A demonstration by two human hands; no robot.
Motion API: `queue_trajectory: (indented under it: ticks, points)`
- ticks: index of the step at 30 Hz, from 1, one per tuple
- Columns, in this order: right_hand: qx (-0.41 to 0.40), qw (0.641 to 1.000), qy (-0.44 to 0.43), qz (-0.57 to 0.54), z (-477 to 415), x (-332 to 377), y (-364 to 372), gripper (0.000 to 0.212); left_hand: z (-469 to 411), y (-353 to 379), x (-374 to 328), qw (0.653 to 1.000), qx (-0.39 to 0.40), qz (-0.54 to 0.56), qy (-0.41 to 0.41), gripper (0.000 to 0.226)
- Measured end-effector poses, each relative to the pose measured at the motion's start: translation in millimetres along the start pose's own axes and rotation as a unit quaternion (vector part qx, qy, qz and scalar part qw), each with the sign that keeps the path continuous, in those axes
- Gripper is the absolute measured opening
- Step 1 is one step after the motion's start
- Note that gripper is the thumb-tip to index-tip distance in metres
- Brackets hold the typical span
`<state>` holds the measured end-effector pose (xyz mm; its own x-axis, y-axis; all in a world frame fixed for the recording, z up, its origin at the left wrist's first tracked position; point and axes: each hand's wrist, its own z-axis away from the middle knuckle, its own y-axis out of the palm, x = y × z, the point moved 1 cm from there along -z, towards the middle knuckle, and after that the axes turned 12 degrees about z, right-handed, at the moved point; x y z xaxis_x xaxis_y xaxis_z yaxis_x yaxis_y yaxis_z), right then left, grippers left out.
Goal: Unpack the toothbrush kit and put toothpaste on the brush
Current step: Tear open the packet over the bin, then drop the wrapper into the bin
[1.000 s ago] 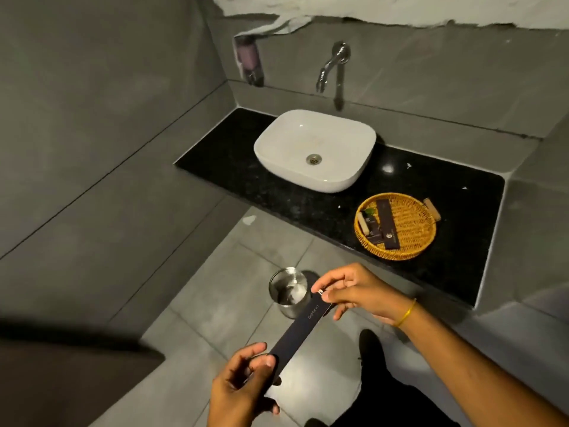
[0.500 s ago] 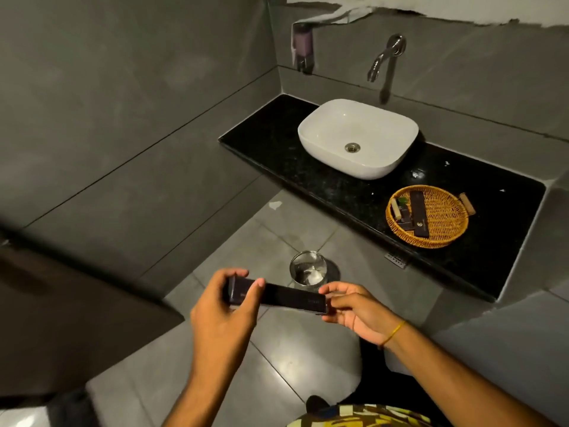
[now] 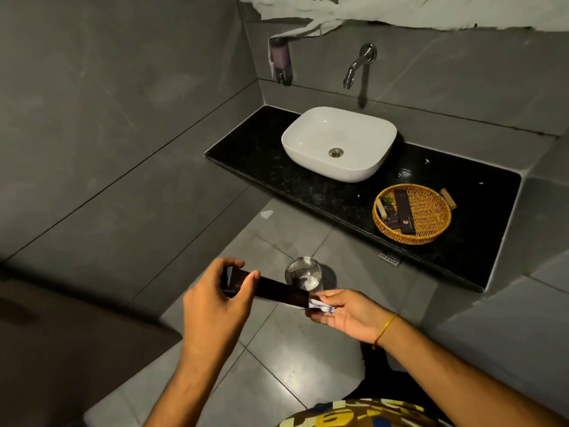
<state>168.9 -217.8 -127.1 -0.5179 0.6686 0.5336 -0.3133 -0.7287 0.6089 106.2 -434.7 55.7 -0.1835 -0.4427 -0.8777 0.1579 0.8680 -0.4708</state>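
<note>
2 hands, 1 dark box, 1 white packet, 1 basin, 1 wicker basket, 1 steel bin.

No text or label is legible on anything.

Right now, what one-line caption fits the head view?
Left hand holds the dark kit box while right hand draws a white packet from its end, above a floor bin.

Bathroom, likely hotel: white ceramic vessel basin on black granite counter, wall-mounted chrome tap, grey tiled walls, round wicker amenities tray.
</note>
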Motion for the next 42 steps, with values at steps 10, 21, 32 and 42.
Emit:
queue_trajectory:
  ticks: [10,21,32,42]
  points:
    - [-0.022,0.988,0.048,0.146,8.6,24.3,-23.7,0.030,24.9,-12.7,63.7,0.957,-0.057,0.209,-0.195,0.016]
    - [-0.149,0.978,-0.003,0.143,-1.7,76.3,-94.5,0.029,46.7,18.7,123.0,0.799,-0.210,0.433,-0.359,0.033]
    - [-0.219,0.965,0.019,0.142,-36.7,73.5,-171.3,0.022,-25.0,198.9,216.4,0.670,-0.147,0.470,-0.557,0.027]
    - [-0.220,0.939,0.186,0.188,-127.4,-45.3,-291.8,0.096,-182.7,394.2,452.6,0.678,-0.108,0.404,-0.605,0.028]
